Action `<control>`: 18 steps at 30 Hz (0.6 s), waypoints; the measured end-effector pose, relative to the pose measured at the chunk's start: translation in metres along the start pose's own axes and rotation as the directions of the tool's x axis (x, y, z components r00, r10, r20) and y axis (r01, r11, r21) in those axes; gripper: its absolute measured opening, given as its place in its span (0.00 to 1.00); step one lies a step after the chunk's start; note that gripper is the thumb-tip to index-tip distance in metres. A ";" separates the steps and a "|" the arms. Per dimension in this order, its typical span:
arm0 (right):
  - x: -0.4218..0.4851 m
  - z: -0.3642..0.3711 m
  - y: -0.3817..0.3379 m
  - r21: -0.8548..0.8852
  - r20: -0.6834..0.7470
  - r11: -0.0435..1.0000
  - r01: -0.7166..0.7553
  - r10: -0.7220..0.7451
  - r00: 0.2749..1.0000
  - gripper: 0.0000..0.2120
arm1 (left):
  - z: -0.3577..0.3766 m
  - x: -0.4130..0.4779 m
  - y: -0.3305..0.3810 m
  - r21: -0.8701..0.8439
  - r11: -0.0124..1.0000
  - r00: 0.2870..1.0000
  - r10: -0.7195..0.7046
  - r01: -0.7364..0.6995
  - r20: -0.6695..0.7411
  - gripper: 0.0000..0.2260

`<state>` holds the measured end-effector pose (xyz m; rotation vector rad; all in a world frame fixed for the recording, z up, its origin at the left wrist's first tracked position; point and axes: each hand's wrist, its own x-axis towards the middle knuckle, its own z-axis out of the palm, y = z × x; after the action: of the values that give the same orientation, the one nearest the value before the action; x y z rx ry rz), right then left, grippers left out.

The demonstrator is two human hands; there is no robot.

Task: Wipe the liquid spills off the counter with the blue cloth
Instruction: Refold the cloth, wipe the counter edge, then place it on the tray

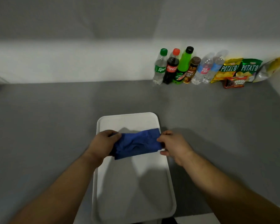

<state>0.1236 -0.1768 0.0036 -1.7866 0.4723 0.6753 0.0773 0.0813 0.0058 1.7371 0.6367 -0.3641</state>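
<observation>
The blue cloth (137,143) is stretched, rumpled, between both hands just above the far half of a white tray (132,188) that sits on the grey counter (55,118). The left hand (102,143) is closed around the cloth's left end, fingers curled over the bunched fabric. The right hand (173,145) pinches the right edge between thumb and fingertips, the other fingers loosely bent. I cannot make out any liquid on the counter from here.

Along the back wall, well apart from the tray, stands a row of bottles: a clear one with a green cap reading "Spr" (160,67), a Coca-Cola bottle (171,69) with a red cap, a bright green Mountain Dew bottle (183,65) with a black cap, a brown "Lucky Day" bottle (191,70), then two clear water bottles (208,68), one label beginning "RE". Beside them lean two bags marked "POTATO", one yellow (226,70), one green (249,68), with a small red packet (234,82) in front, its print too blurred to read
</observation>
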 end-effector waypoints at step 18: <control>-0.126 -0.025 0.143 -0.600 -0.022 0.793 0.108 -0.151 0.988 0.07 | 0.034 -0.125 -0.106 0.422 0.896 0.984 0.075 -0.139 0.165 0.14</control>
<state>-0.0546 -0.2465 -0.0121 -2.4254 0.1767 0.7150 -0.0827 0.0374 -0.0171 2.1359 0.3668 -0.5825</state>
